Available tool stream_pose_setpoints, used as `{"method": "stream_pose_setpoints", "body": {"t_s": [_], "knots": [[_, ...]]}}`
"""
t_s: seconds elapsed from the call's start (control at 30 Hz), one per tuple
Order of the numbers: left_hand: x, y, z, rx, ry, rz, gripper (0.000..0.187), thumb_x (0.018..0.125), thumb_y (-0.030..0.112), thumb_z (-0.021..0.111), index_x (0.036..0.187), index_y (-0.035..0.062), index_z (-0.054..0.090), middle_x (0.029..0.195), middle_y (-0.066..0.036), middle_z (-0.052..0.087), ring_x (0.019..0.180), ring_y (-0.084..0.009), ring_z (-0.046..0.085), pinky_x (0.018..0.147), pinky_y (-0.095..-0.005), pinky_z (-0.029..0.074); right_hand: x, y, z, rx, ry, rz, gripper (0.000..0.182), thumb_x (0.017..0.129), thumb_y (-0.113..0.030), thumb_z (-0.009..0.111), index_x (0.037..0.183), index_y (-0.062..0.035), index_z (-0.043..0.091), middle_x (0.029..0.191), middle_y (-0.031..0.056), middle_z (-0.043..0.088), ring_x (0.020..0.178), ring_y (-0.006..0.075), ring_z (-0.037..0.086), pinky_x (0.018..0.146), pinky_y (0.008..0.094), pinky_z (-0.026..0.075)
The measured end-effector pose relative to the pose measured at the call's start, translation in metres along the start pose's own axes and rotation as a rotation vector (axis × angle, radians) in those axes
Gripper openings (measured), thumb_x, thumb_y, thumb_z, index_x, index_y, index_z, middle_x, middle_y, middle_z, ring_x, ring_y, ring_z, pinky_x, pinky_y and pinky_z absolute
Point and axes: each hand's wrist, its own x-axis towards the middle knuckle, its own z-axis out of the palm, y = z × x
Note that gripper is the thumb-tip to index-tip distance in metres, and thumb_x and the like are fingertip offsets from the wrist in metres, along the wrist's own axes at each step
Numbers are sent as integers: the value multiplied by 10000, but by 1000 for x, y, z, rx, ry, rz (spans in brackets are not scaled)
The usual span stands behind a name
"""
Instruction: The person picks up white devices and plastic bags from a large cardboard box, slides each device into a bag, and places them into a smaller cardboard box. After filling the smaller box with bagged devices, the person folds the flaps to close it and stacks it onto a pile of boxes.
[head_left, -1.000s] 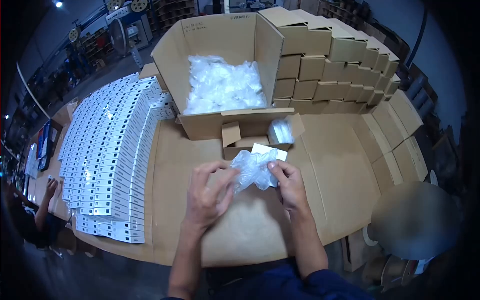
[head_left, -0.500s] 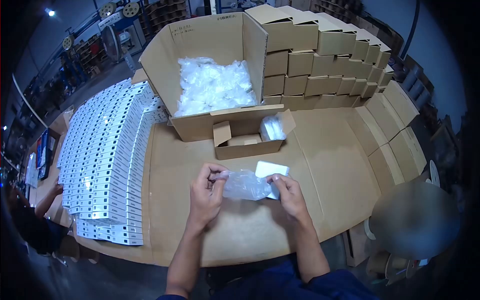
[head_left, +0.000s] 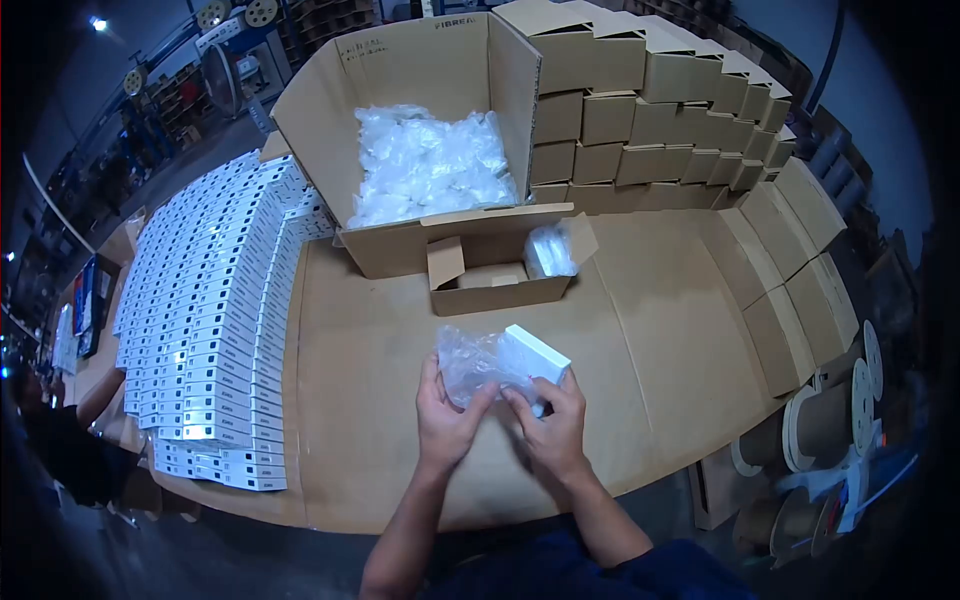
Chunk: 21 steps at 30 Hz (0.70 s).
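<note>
Between my hands, above the cardboard-covered table point(head_left: 400, 480), is a clear plastic bag point(head_left: 465, 362). My left hand point(head_left: 447, 420) pinches the bag's left and lower part. A white box point(head_left: 535, 352), tilted, sits at the bag's right end, and my right hand point(head_left: 552, 420) grips it from below and the right. How far the box lies inside the bag is hard to tell. Just beyond stands a small open carton point(head_left: 500, 296) with a plastic-wrapped item point(head_left: 550, 252) at its right end.
A large open carton point(head_left: 400, 250) full of clear bags point(head_left: 430, 165) stands behind. White boxes point(head_left: 200, 320) are stacked at the left, brown cartons point(head_left: 660, 125) at the back right and right edge. A co-worker point(head_left: 75, 440) is at far left; spools point(head_left: 825, 425) lie beyond the right edge.
My hands have come closer together. The white box, formerly lying behind the bag, is now gripped and tilted beside it. A blurred round shape at the lower right has gone, showing the spools.
</note>
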Motion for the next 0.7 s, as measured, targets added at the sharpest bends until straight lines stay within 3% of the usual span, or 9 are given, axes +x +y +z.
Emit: {"method": "stream_pose_setpoints", "body": {"t_s": [0.13, 0.2, 0.23, 0.33, 0.43, 0.5, 0.6, 0.63, 0.7], "knots": [[-2, -9, 13, -266, 269, -89, 456, 1054, 72, 573, 1453, -52, 392, 1231, -131, 635, 1132, -154, 625, 977, -289, 507, -15, 12, 9, 118, -11, 27, 294, 725, -84, 922, 918, -14, 711, 1043, 130, 600, 922, 254, 613, 760, 343, 506], [-2, -11, 9, -193, 269, -74, 410, 1073, 80, 532, 1441, -51, 409, 1208, -125, 641, 1098, -145, 629, 956, -286, 512, -15, 14, 2, 266, -119, 126, 327, 723, -123, 935, 943, -26, 713, 1086, 114, 583, 991, 238, 599, 834, 341, 504], [-4, -11, 8, -156, 266, -70, 390, 1083, 84, 512, 1436, -51, 417, 1196, -122, 644, 1081, -140, 631, 945, -285, 514, -13, 18, -2, 349, -148, 137, 337, 762, -196, 925, 968, -30, 717, 1141, 102, 566, 1074, 220, 567, 954, 335, 462], [-9, -3, 11, 14, 240, 6, 320, 1099, 126, 488, 1374, -38, 473, 1154, -107, 654, 1064, -120, 621, 915, -274, 512, -1, 16, -8, 586, -211, 277, 342, 817, -243, 890, 1012, -14, 725, 1162, 108, 565, 1097, 222, 554, 1021, 333, 421], [-19, -7, 1, 61, 132, -8, 225, 1106, 140, 478, 1263, -17, 513, 1090, -84, 656, 996, -97, 612, 870, -251, 505, 6, 2, -11, 382, -184, 302, 271, 921, -211, 799, 980, 47, 741, 1117, 118, 580, 1072, 208, 564, 956, 334, 442], [-21, -16, -9, -80, 177, -5, 186, 1109, 154, 476, 1197, -5, 515, 1061, -78, 652, 950, -85, 602, 835, -239, 495, 9, 0, -11, 331, -139, 340, 287, 987, -199, 728, 936, 83, 742, 1071, 132, 588, 1044, 199, 572, 915, 335, 446], [-22, -29, -11, -167, 240, 10, 168, 1112, 167, 474, 1182, 15, 487, 997, -59, 630, 882, -80, 575, 801, -231, 472, 7, 12, -7, 448, -73, 421, 293, 1005, -204, 706, 968, 84, 745, 1095, 135, 581, 1043, 203, 575, 923, 331, 447], [-23, -24, -8, -186, 232, 2, 164, 1109, 160, 478, 1197, 21, 477, 987, -55, 625, 890, -83, 570, 808, -236, 470, 7, 8, -4, 512, -27, 417, 339, 965, -263, 760, 1028, 70, 747, 1141, 137, 577, 1070, 221, 573, 953, 344, 452], [-24, -21, -8, -173, 244, 17, 165, 1103, 141, 484, 1223, 31, 457, 996, -59, 617, 906, -90, 565, 822, -244, 468, 4, 11, -4, 468, -140, 263, 397, 904, -298, 820, 1074, 53, 745, 1177, 140, 575, 1106, 238, 571, 985, 358, 451]]}}
